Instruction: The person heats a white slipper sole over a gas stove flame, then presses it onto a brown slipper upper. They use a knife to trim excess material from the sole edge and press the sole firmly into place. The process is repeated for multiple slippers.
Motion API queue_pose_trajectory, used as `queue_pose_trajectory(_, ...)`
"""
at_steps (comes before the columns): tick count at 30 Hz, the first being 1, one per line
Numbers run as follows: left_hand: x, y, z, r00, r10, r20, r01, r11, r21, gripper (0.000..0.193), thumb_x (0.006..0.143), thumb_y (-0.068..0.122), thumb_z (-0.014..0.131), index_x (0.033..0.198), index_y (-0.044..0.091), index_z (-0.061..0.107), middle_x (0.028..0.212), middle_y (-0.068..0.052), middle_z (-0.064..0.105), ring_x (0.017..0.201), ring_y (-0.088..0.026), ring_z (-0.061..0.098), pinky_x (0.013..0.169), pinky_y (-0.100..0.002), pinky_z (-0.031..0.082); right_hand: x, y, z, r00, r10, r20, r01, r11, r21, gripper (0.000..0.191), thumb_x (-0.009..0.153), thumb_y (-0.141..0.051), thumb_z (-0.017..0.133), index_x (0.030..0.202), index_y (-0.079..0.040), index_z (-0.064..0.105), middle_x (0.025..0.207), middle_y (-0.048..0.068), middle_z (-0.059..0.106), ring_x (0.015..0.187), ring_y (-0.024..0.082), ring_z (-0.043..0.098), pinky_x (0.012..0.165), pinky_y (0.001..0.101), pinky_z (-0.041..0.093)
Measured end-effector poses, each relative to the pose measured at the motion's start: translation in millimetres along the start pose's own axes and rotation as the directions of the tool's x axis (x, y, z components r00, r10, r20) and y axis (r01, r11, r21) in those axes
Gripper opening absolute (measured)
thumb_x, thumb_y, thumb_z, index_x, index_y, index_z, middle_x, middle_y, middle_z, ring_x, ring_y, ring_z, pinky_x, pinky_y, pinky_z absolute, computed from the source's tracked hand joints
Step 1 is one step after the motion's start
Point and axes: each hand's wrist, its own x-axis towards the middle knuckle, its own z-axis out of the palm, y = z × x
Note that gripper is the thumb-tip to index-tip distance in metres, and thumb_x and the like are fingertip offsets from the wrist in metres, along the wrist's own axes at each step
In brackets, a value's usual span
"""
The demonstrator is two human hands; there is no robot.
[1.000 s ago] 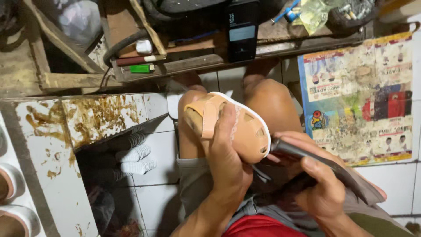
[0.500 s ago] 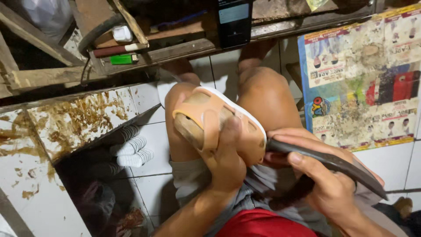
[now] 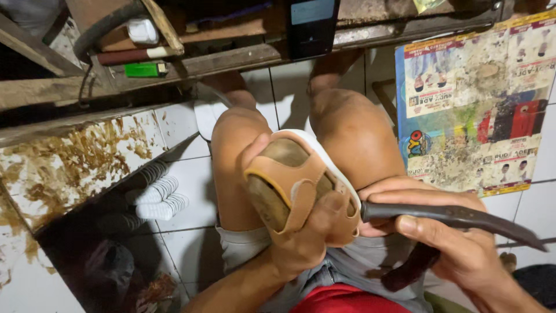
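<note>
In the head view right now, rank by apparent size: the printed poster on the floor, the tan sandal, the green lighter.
1. Printed poster, largest.
2. Tan sandal, though it sits nearer the camera in the left hand, which inflates it.
3. Green lighter, smallest.

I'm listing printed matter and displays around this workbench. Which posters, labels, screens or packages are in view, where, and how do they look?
Poster: right, flat on the tiled floor; rectangular, worn, with blue, red, yellow and green panels.
Screen: top centre, on the wooden bench; dark upright slab with pale blue display.
Green box: upper left, on the bench shelf; small, bright green.
</note>
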Motion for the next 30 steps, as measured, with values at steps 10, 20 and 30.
queue_pose_trajectory(10, -4, -8, -13, 0.982, 0.063, 0.178, -0.078, 0.994, 0.078, 0.083, 0.097, 0.006, 0.075, 0.155, 0.007, 0.016, 0.140, -0.015, 0.044, 0.119, -0.019, 0.052, 0.102, -0.036, 0.050, 11, -11, -8, 0.989, -0.055, 0.136, 0.073, 0.988, -0.138, 0.030, 0.086, -0.004, 0.065, 0.110, 0.011, 0.077, 0.116, 0.025, 0.076, 0.100, 0.032, 0.077, 0.087, 0.0392, 0.062)
queue_pose_trajectory(20, 4, 27, -18, 0.935, -0.172, 0.311, 0.284, 0.888, -0.361, 0.091, 0.080, 0.000, 0.085, 0.147, 0.007, 0.023, 0.128, -0.009, 0.057, 0.108, -0.021, 0.065, 0.094, -0.038, 0.056, 16, -17, -41, 0.940, 0.057, 0.337, 0.061, 0.941, -0.331, 0.037, 0.081, -0.010, 0.070, 0.111, 0.010, 0.079, 0.116, 0.025, 0.073, 0.105, 0.034, 0.069, 0.091, 0.0411, 0.058)
queue_pose_trajectory(30, -2, 31, -24, 0.880, -0.372, 0.296, 0.470, 0.776, -0.421, 0.063, 0.085, 0.018, 0.067, 0.141, 0.002, 0.043, 0.117, -0.011, 0.058, 0.108, -0.019, 0.061, 0.094, -0.034, 0.051, 10, -16, -21, 0.955, 0.078, 0.287, 0.030, 0.934, -0.355, 0.039, 0.082, -0.014, 0.069, 0.110, 0.010, 0.082, 0.119, 0.023, 0.074, 0.108, 0.036, 0.069, 0.091, 0.0428, 0.057)
